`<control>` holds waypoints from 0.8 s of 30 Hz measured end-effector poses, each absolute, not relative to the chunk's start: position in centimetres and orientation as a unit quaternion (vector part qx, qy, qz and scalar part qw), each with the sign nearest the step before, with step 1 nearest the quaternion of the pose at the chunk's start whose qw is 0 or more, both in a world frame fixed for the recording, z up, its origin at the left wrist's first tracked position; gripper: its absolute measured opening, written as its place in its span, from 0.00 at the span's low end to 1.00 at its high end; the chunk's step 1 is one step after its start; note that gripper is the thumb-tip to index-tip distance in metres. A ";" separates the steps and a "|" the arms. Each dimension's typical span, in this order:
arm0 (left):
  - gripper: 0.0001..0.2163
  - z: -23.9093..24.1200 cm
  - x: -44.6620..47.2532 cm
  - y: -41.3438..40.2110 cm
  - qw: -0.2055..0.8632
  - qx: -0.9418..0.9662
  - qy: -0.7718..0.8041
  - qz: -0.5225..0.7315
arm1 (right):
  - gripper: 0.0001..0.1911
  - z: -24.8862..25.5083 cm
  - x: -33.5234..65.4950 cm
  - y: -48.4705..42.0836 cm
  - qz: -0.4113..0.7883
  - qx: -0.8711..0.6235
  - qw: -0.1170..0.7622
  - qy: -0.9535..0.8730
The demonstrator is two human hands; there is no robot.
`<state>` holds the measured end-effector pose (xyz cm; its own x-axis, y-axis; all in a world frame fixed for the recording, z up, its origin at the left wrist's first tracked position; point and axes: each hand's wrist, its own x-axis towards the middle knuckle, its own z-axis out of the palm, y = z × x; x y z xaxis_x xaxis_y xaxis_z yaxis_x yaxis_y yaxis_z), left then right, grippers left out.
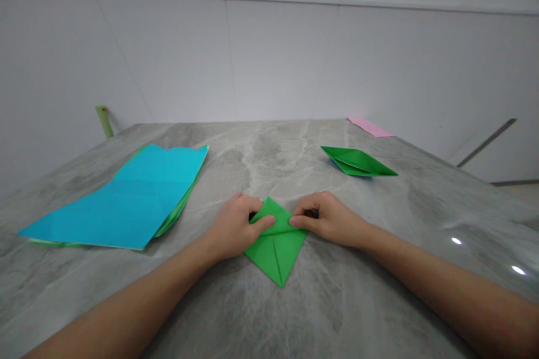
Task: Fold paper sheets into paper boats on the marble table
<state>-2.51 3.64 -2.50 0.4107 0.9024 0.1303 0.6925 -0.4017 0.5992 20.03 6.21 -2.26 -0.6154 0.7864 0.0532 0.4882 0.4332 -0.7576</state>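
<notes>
A folded sheet of green paper, shaped like a diamond, lies near the middle of the grey marbled table. A crease runs across it, and a short slit-like line goes down its lower half. My left hand grips its left side, thumb on top and fingers curled at the edge. Opposite, my right hand pinches the right corner between thumb and fingers. The fingertips beneath the paper are hidden. Beyond my right hand rests a green folded paper boat shape, long and pointed at both ends.
On the left lies a stack of paper with a blue sheet on top and green sheets under it. A pink paper sits at the far right edge of the table. A white wall stands behind.
</notes>
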 end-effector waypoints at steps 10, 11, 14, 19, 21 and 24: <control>0.13 -2.4 -2.9 3.7 0.280 0.771 0.485 0.301 | 0.08 -2.2 20.4 6.2 0.293 -0.404 0.224 -0.837; 0.13 -2.5 -2.9 3.7 0.281 0.762 0.485 0.325 | 0.07 -2.3 20.4 6.2 0.291 -0.402 0.236 -0.835; 0.11 -2.7 -2.9 3.7 0.299 0.728 0.480 0.386 | 0.09 -2.5 20.4 6.4 0.337 -0.420 0.274 -0.797; 0.12 -2.8 -2.8 4.0 0.338 0.689 0.486 0.417 | 0.11 -2.8 20.3 6.5 0.439 -0.439 0.333 -0.710; 0.13 -2.5 -2.8 4.1 0.373 0.666 0.485 0.427 | 0.10 -2.8 20.2 6.4 0.437 -0.436 0.375 -0.692; 0.15 -1.9 -2.9 3.9 0.467 0.630 0.456 0.422 | 0.09 -2.8 20.3 6.2 0.427 -0.401 0.420 -0.693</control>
<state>-2.88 3.95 -1.90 0.2293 0.9676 0.1054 0.1800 -0.1486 0.9724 20.28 6.19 -2.78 -0.3256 0.9149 0.2387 0.1974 0.3127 -0.9291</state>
